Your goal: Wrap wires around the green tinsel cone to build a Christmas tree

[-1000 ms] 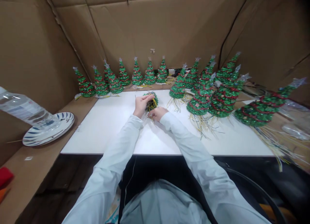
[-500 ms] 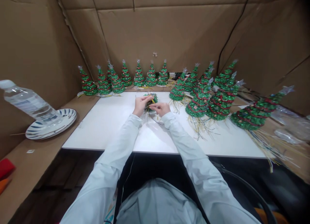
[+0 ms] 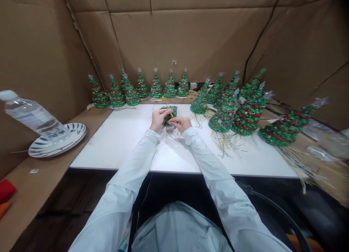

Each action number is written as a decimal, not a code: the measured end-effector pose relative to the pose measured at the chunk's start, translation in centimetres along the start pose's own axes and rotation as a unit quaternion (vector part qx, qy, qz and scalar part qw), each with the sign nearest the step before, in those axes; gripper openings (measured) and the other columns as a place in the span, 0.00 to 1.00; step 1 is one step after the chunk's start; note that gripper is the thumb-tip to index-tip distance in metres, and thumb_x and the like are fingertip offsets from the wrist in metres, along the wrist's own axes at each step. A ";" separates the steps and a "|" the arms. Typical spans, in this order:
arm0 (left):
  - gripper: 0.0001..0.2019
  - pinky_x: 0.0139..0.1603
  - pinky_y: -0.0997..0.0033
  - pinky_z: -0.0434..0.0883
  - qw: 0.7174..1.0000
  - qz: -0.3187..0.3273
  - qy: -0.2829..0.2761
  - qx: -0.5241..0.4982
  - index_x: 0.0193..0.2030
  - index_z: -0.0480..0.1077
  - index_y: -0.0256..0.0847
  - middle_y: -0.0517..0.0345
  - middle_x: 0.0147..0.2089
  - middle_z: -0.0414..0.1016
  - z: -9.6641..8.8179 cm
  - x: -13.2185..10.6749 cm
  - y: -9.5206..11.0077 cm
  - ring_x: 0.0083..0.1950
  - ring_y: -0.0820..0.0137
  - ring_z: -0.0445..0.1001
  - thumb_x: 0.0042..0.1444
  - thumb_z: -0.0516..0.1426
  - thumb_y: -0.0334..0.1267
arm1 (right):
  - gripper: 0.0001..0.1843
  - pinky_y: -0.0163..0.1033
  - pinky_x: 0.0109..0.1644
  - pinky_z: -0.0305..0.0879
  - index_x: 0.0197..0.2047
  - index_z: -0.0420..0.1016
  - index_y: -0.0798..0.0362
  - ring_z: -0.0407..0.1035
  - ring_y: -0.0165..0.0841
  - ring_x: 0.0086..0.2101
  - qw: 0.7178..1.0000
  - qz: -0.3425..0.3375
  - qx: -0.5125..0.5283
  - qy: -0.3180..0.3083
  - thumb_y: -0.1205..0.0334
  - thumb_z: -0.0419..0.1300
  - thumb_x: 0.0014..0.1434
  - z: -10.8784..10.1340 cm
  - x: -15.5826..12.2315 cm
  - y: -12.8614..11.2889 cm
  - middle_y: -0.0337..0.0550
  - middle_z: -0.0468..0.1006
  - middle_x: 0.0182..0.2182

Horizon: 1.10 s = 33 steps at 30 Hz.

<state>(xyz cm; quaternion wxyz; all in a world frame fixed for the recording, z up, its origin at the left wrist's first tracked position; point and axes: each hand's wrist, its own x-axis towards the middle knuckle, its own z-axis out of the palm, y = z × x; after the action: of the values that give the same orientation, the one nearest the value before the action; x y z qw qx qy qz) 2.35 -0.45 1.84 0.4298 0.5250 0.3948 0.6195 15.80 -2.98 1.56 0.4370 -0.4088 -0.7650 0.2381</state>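
Note:
A small green tinsel tree (image 3: 171,111) lies tipped toward me at the far middle of the white table (image 3: 120,143), its open base showing yellow and dark wires. My left hand (image 3: 159,119) is wrapped round the tree's left side. My right hand (image 3: 180,123) is closed in a pinch on the wires (image 3: 170,118) at the base. A few loose wires trail from the hands onto the table.
Several finished green trees with red garlands stand along the back (image 3: 156,85) and lean in a cluster at the right (image 3: 247,114), with straw-like wires spilling beneath. A water bottle (image 3: 32,116) rests on a striped plate (image 3: 58,143) at left. Cardboard walls enclose the table.
My right hand has shifted slightly left along the tree's base, pinching the wires closer to the left hand. The view has steadied a little.

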 end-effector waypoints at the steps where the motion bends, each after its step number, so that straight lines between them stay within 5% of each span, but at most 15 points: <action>1: 0.12 0.40 0.69 0.66 1.000 0.002 -0.006 0.008 0.26 0.77 0.35 0.53 0.30 0.77 0.1 0.0 0.0 0.35 0.68 0.72 0.37 0.63 0.43 | 0.05 0.32 0.32 0.65 0.29 0.78 0.50 0.66 0.24 0.19 0.999 0.023 0.021 0.026 0.61 0.61 0.48 0.3 0.1 0.1 0.35 0.77 0.24; 6: 0.12 0.39 0.69 0.66 0.999 0.006 -0.016 0.035 0.27 0.77 0.35 0.55 0.28 0.77 0.3 0.0 -0.6 0.32 0.69 0.71 0.37 0.63 0.42 | 0.10 0.33 0.25 0.64 0.30 0.75 0.54 0.66 0.27 0.20 0.967 0.116 0.127 0.188 0.57 0.61 0.45 2.3 0.7 0.9 0.38 0.77 0.25; 11: 0.12 0.40 0.68 0.66 1.000 0.005 0.004 0.021 0.28 0.77 0.36 0.54 0.28 0.77 0.3 0.2 -1.0 0.32 0.69 0.71 0.36 0.63 0.41 | 0.10 0.36 0.34 0.65 0.31 0.75 0.53 0.66 0.28 0.24 0.951 0.133 0.022 0.277 0.56 0.58 0.49 4.0 1.2 0.4 0.40 0.76 0.27; 18: 0.13 0.42 0.66 0.67 1.000 0.000 -0.010 -0.012 0.30 0.77 0.36 0.53 0.30 0.77 0.1 -0.1 -0.4 0.35 0.68 0.72 0.36 0.64 0.42 | 0.11 0.36 0.38 0.63 0.34 0.76 0.53 0.67 0.31 0.30 0.948 0.083 -0.053 0.303 0.59 0.53 0.53 4.2 1.3 0.1 0.44 0.76 0.32; 24: 0.13 0.45 0.65 0.66 1.000 -0.010 -0.022 0.007 0.29 0.77 0.36 0.54 0.30 0.77 -0.2 0.0 -0.2 0.35 0.67 0.72 0.33 0.65 0.39 | 0.12 0.35 0.37 0.63 0.34 0.75 0.53 0.67 0.30 0.30 0.953 0.101 -0.005 0.287 0.57 0.54 0.52 3.5 1.5 0.6 0.43 0.76 0.33; 33: 0.13 0.43 0.68 0.67 0.990 -0.036 0.041 -0.127 0.27 0.75 0.34 0.55 0.29 0.75 -0.8 0.3 0.2 0.33 0.71 0.72 0.36 0.65 0.41 | 0.08 0.33 0.33 0.63 0.30 0.73 0.52 0.63 0.26 0.21 0.966 0.130 0.015 0.223 0.59 0.56 0.47 2.5 0.2 -1.1 0.36 0.75 0.26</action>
<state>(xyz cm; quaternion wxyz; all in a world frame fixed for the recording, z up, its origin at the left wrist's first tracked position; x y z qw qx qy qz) 1.48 -0.30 2.03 0.4983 0.4257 0.3493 0.6697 13.17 -3.45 1.13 0.5679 -0.5414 -0.5845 0.2069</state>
